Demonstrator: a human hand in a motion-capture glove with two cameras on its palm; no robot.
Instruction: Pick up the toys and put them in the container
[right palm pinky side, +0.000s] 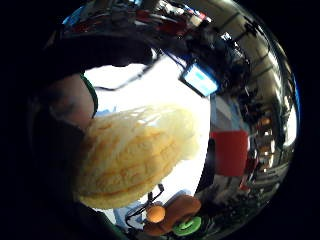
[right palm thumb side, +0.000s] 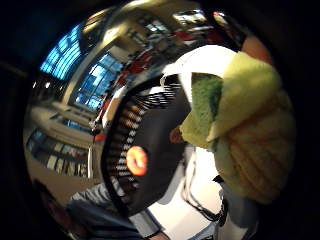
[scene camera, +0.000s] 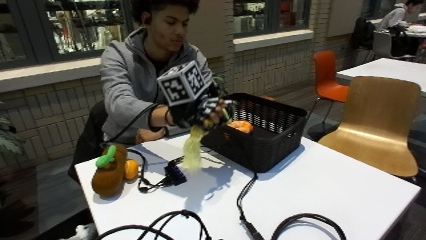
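The black-gloved right hand (scene camera: 200, 112) grips a soft yellow corn-shaped toy (scene camera: 193, 147), fingers curled round its top, dangling it above the white table (scene camera: 333, 185) beside the black woven basket (scene camera: 256, 132), presumably to clear its rim. A brown stuffed toy (scene camera: 110, 175) waits nearby.

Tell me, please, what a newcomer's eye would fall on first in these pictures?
First, the gloved right hand gripping a yellow corn toy that hangs above the white table, beside the black basket. Next, an orange toy inside that basket, and a brown toy with a green top standing near the table's corner.
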